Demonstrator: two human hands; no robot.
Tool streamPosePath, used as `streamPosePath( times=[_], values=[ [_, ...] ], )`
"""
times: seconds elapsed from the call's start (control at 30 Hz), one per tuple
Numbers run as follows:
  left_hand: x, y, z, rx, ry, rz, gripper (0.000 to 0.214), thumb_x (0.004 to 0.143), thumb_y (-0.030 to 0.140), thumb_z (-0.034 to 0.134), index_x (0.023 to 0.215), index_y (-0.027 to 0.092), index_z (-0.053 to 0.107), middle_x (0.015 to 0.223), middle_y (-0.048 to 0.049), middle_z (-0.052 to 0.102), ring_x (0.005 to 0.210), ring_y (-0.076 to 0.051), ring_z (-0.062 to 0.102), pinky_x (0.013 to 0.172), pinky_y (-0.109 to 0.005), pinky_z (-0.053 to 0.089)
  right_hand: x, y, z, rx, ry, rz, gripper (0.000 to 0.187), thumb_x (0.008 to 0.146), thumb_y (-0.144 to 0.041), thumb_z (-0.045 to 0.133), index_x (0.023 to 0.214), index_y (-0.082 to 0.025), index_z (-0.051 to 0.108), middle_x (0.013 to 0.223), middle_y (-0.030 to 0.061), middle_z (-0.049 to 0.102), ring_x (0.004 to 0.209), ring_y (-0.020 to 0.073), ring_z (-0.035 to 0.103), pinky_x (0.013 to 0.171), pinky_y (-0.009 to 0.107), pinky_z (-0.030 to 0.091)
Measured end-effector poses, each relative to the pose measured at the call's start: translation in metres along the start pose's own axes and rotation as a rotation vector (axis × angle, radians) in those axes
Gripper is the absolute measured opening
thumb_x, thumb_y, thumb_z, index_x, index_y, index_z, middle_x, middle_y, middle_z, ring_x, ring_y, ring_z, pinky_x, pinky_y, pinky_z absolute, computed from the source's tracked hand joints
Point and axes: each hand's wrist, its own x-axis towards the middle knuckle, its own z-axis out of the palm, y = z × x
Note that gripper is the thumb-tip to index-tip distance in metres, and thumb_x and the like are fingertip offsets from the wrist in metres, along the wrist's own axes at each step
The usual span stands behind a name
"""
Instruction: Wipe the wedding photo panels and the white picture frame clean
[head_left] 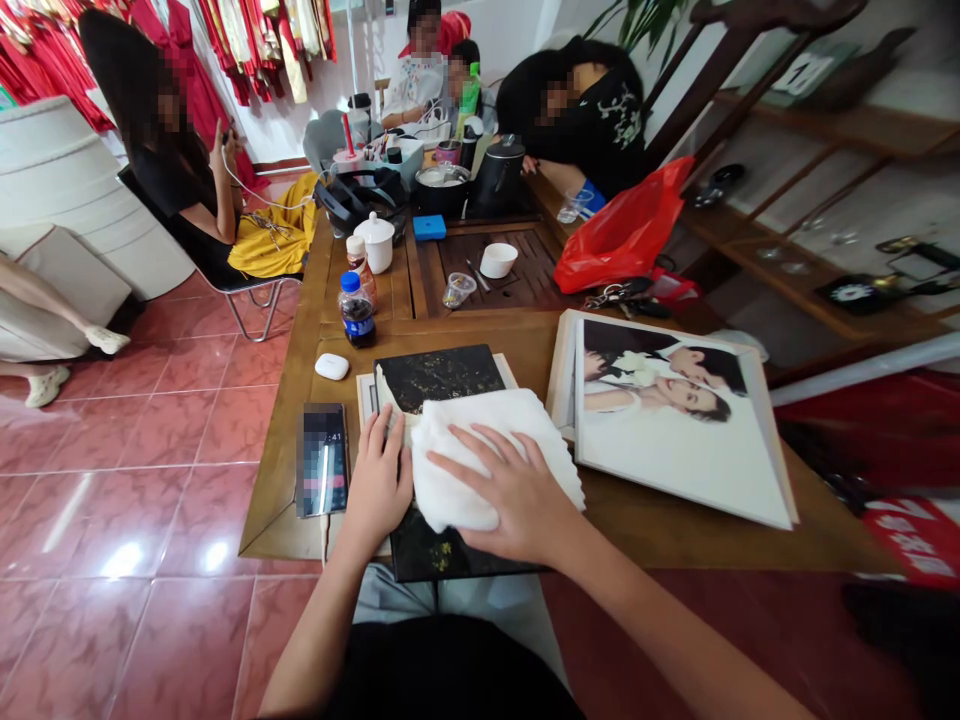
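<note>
My right hand lies flat on a folded white cloth, fingers spread and not gripping it. My left hand rests with parted fingers against the cloth's left edge. Under the cloth is a black, gold-flecked album or board, which sits on a pale board or mat. Left of my left hand lies a smartphone with its screen lit. A white earbud case sits above the phone. To my right, a framed wedding-style photo leans on the wooden table.
A capped water bottle and a white lidded mug stand beyond my hands. Farther on are a wooden tea tray, a red plastic bag, and keys. Several seated people surround the table's far end. A red tiled floor lies left.
</note>
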Motion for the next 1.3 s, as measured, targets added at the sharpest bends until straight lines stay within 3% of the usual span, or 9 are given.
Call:
streamPosePath(
  times=[0.33, 0.53, 1.1, 1.3],
  values=[
    [0.0, 0.001, -0.001, -0.015, 0.002, 0.0, 0.049, 0.104, 0.02, 0.039, 0.153, 0.019, 0.042, 0.163, -0.0156, 0.037, 0.154, -0.031, 0.027, 0.123, -0.058, 0.033, 0.086, 0.046, -0.004, -0.012, -0.017, 0.044, 0.071, 0.09, -0.054, 0.06, 0.156, -0.032, 0.043, 0.162, 0.0139, 0.039, 0.142, 0.0401, 0.036, 0.108, 0.059, 0.027],
    [0.0, -0.001, 0.0, -0.017, 0.011, 0.004, 0.05, 0.104, 0.021, 0.038, 0.154, 0.02, 0.041, 0.163, -0.0143, 0.038, 0.155, -0.03, 0.027, 0.124, -0.058, 0.032, 0.114, 0.058, -0.002, -0.005, 0.024, 0.069, 0.067, 0.094, -0.056, 0.056, 0.155, -0.032, 0.044, 0.162, 0.0137, 0.039, 0.139, 0.0402, 0.039, 0.106, 0.058, 0.028],
    [0.001, 0.0, -0.001, -0.039, -0.003, -0.021, 0.05, 0.103, 0.021, 0.04, 0.153, 0.02, 0.042, 0.163, -0.0138, 0.038, 0.153, -0.03, 0.031, 0.124, -0.057, 0.033, 0.102, 0.07, -0.002, -0.026, 0.065, 0.063, 0.064, 0.094, -0.054, 0.055, 0.153, -0.03, 0.047, 0.159, 0.0142, 0.043, 0.137, 0.0394, 0.041, 0.105, 0.057, 0.028],
    [0.0, 0.0, 0.0, -0.029, 0.011, 0.005, 0.052, 0.103, 0.021, 0.039, 0.154, 0.021, 0.04, 0.163, -0.0137, 0.037, 0.153, -0.03, 0.031, 0.124, -0.057, 0.033, 0.076, 0.057, 0.001, -0.05, 0.06, 0.038, 0.065, 0.093, -0.053, 0.056, 0.153, -0.029, 0.047, 0.158, 0.0151, 0.044, 0.139, 0.0399, 0.04, 0.107, 0.057, 0.027]
  ],
)
